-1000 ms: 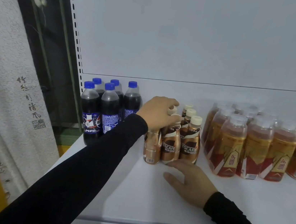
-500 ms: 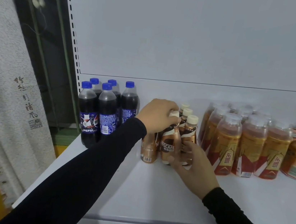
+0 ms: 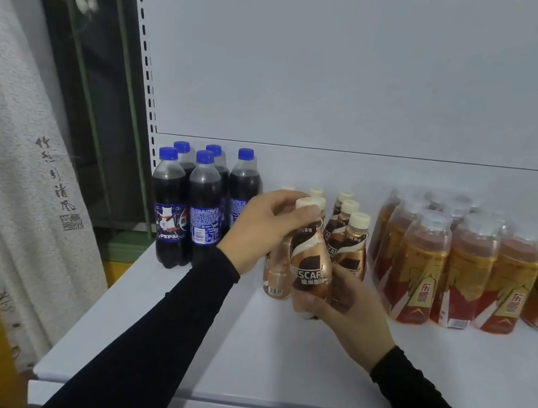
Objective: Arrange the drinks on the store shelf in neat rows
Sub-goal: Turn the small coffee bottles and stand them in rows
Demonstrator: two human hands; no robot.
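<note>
I hold the front Nescafé bottle (image 3: 311, 260) upright at the head of the coffee rows (image 3: 345, 234), my left hand (image 3: 264, 227) curled round its neck, my right hand (image 3: 346, 308) cupping its base, both equally near, Pepsi bottles (image 3: 188, 207) to the left.

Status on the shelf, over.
Left hand grips Nescafe bottle near cap; right hand cups its base. Bottle off shelf. Nothing blocking.

Shop: white retail shelf (image 3: 274, 358) w/ grouped Pepsi bottles (image 3: 188, 207), energy drinks (image 3: 451, 262).
</note>
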